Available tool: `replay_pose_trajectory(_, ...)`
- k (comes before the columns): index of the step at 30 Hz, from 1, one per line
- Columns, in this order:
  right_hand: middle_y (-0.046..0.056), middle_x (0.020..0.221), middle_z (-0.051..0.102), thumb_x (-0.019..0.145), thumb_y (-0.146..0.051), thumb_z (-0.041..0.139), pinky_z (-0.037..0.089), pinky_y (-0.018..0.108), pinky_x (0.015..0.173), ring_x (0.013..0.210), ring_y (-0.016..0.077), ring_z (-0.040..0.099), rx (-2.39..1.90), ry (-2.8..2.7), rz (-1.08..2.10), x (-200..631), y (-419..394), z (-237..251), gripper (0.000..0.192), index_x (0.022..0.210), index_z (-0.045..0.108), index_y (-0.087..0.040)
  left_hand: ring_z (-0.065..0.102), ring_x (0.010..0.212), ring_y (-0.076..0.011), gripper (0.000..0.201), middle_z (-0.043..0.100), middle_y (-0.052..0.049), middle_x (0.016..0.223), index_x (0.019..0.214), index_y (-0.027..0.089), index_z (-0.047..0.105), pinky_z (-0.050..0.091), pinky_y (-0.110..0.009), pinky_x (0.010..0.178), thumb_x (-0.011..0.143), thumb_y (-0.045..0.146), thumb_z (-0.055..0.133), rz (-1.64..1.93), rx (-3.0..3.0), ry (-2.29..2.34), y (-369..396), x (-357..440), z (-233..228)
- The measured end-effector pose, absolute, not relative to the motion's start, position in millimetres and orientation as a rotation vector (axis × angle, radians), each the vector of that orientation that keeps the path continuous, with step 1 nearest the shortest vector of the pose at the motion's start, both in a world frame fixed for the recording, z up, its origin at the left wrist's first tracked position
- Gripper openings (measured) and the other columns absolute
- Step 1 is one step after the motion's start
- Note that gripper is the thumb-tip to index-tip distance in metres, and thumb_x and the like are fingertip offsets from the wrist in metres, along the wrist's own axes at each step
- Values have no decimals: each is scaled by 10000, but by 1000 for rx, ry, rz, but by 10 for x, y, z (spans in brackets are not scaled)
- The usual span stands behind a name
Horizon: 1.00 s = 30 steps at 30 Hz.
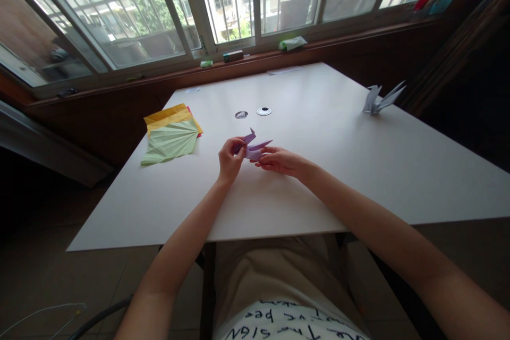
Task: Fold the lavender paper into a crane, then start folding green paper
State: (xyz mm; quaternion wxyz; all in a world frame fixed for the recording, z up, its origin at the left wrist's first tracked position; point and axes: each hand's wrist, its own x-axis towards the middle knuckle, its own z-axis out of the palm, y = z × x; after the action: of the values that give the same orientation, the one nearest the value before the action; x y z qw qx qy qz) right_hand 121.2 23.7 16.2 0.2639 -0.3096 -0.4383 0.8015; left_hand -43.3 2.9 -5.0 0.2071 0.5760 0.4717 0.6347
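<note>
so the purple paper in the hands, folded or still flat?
Folded: the purple paper shows pointed flaps sticking up between the left hand and right hand.

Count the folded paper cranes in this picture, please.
2. One purple paper crane is held between the left hand and right hand; one pale finished paper crane stands near the table's far right edge.

The purple origami (253,147) is a small folded paper figure, pale lilac, with two thin pointed flaps: one juts up and left, the other runs out to the right, nearly level. Its body is creased and partly hidden by fingers. It is held just above the white table (358,170), near the middle of the near half, slightly left of centre.
</note>
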Motion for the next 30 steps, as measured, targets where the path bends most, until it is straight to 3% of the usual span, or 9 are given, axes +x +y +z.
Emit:
replay_pose_trajectory(8,62,789,685,766,-55,523,532,148,606,716,103,656,-853,-1173,2197,1233,246,159,111,817,573,-141,593,840,-135,69,613,-46,951,787,172,562,481,-248,732,722,187,580,1795,1596,1301,18,-431,-48)
replay_pose_trajectory(15,87,763,690,844,-118,374,538,173,643,698,106,657,-875,-1140,2269,1216,268,190,232,792,600,-108,592,837,-135,60,614,-45,941,778,172,563,479,-241,719,721,187,574,1788,1611,1310,5,-420,-32)
replay_pose_trajectory(30,83,774,692,848,-110,436,532,146,652,720,101,656,-859,-1172,2278,1226,247,170,195,853,629,-84,591,859,-140,62,616,-47,944,783,171,564,478,-246,736,720,170,562,1757,1647,1323,-4,-406,-36)
